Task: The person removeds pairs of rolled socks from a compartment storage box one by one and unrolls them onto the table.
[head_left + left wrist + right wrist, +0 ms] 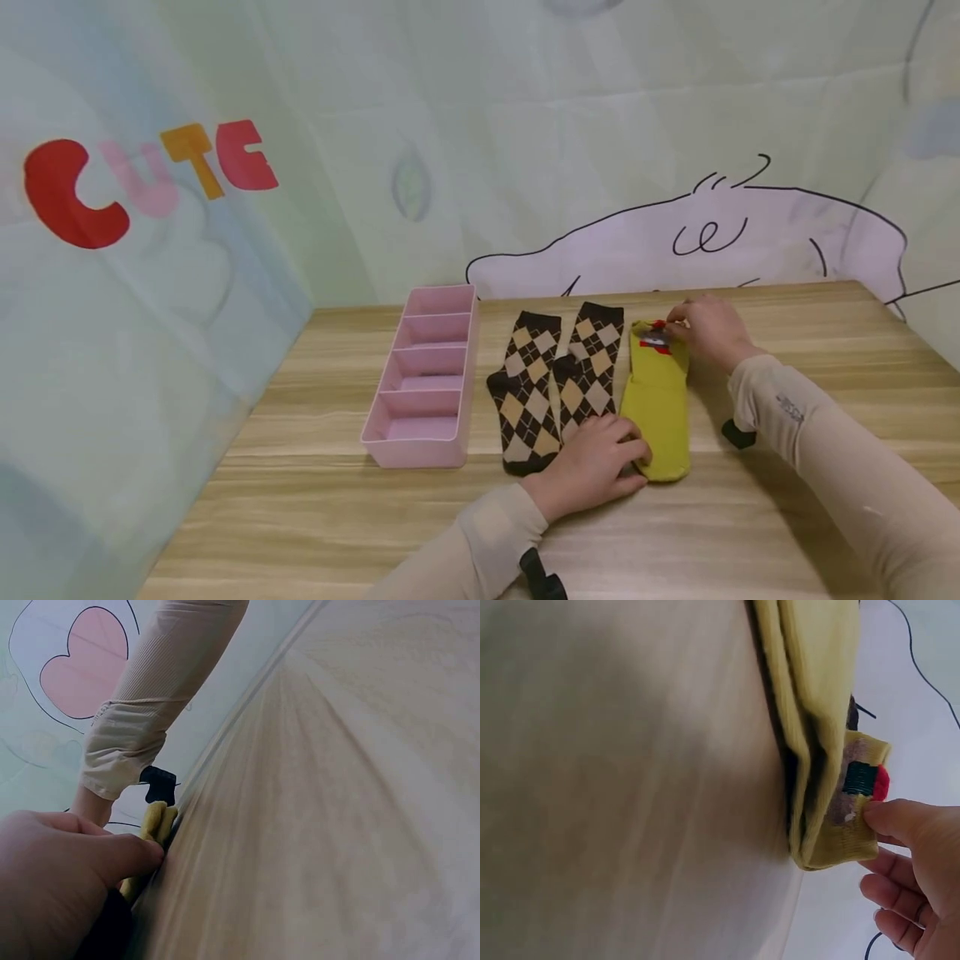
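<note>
A yellow sock [657, 421] lies lengthwise on the table, with a red, dark and grey patterned patch near its far, cuff end. My right hand [708, 332] pinches that cuff between thumb and fingers; the right wrist view shows the patterned cuff [860, 776] bent up beside layered yellow fabric. At the sock's near end, my left hand [596, 463] has its thumb and curled fingers on the left edge. The left wrist view shows the left thumb [142, 856] against the yellow fabric [155, 819]. Two brown-and-beige argyle socks [531, 392] lie flat to the left, one partly covered by my left hand.
A pink divided box [423, 454] with several compartments stands left of the argyle socks. The wood-grain table [315, 517] meets a printed cloth backdrop [375, 200] at its far edge. Black straps hang at both wrists.
</note>
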Action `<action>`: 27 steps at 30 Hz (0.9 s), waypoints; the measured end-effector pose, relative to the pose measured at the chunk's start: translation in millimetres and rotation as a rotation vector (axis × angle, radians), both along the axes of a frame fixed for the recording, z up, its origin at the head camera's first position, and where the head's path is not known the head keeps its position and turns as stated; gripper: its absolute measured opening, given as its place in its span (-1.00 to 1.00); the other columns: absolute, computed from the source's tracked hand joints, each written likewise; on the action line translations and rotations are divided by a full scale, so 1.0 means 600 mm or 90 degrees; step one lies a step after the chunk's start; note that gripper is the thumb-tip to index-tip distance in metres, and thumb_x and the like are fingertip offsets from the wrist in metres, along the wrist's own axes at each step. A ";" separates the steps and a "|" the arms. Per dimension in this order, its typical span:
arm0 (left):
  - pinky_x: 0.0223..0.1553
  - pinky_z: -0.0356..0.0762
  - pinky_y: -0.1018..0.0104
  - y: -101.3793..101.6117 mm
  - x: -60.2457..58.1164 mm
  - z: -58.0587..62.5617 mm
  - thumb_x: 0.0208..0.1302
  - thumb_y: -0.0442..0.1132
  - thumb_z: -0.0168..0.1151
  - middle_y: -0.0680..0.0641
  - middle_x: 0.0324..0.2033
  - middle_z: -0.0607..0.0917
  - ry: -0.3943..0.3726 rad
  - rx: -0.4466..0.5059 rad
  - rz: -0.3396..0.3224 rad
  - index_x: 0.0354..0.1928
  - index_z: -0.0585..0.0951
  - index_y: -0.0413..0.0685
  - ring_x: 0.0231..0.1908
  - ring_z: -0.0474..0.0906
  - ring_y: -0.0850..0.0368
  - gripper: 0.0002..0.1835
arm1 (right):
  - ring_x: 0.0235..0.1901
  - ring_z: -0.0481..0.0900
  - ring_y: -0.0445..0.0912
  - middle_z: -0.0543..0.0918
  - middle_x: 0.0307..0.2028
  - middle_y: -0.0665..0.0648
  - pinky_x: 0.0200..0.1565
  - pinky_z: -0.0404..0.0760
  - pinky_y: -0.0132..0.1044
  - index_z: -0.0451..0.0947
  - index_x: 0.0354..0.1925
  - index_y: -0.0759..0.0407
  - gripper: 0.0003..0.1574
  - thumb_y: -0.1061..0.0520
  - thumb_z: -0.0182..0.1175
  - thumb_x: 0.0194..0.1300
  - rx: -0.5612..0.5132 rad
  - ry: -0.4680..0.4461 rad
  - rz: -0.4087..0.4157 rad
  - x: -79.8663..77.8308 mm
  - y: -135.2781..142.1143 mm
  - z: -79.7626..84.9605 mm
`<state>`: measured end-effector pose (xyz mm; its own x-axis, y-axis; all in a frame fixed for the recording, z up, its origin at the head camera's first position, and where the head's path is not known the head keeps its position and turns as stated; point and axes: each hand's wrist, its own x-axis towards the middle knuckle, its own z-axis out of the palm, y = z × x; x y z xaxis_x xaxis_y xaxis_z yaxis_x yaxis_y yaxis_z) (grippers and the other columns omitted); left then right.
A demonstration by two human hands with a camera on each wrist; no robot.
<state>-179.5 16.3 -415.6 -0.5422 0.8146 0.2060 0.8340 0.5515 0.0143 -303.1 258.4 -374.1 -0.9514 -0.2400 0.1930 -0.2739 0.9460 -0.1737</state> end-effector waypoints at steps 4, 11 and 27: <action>0.11 0.38 0.45 0.001 0.001 -0.001 0.28 0.11 0.18 0.17 -0.03 0.59 -0.001 -0.001 0.000 -0.10 0.62 0.29 0.04 0.46 0.30 -0.77 | -0.20 0.51 0.16 0.68 -0.22 0.31 -0.09 0.46 0.07 0.66 -0.17 0.30 -0.78 0.20 0.25 0.25 0.007 0.008 -0.003 -0.008 0.001 -0.003; 0.12 0.37 0.46 -0.001 0.002 0.000 0.28 0.10 0.19 0.17 -0.03 0.59 0.000 0.009 -0.002 -0.10 0.62 0.28 0.04 0.46 0.30 -0.78 | -0.19 0.56 0.18 0.67 -0.22 0.33 -0.08 0.52 0.09 0.64 -0.16 0.36 -0.77 0.23 0.24 0.25 0.011 0.011 0.012 -0.023 0.002 -0.006; 0.06 0.39 0.48 -0.003 0.004 0.000 0.23 0.22 0.18 0.18 -0.06 0.59 0.023 0.020 -0.006 -0.11 0.62 0.28 -0.03 0.47 0.32 -0.69 | -0.22 0.58 0.13 0.65 -0.22 0.34 -0.11 0.59 0.06 0.60 -0.14 0.37 -0.79 0.27 0.18 0.28 0.003 -0.047 0.005 -0.046 0.008 -0.016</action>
<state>-176.9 14.5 -415.8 -0.5258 0.8129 0.2505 0.8398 0.5430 0.0006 -330.8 262.9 -384.0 -0.9611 -0.2485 0.1207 -0.2681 0.9446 -0.1896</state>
